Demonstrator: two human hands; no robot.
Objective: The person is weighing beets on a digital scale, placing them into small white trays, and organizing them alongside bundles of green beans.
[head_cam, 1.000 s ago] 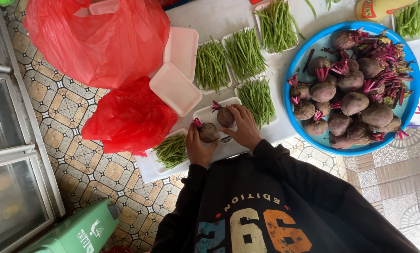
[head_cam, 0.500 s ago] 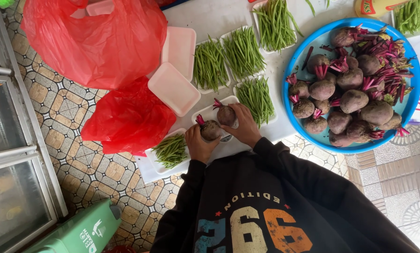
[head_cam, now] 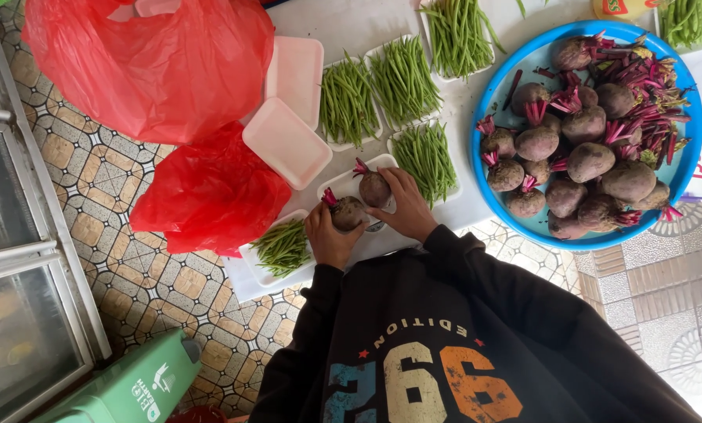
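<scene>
Purple beet (head_cam: 348,213) gripped in my left hand (head_cam: 329,235); right hand (head_cam: 404,205) clasps second beet (head_cam: 374,188) over white foam tray (head_cam: 341,186).

Two beets lie on a white foam tray (head_cam: 343,186) at the near edge of the table. The first beet (head_cam: 346,212) is round, dark purple-brown, with a short trimmed magenta stem stub (pointing up-left). The second beet (head_cam: 374,189) sits just beside it, of like colour and shape, its stub likewise pointing up-left. Both skins appear dull and earthy.
</scene>
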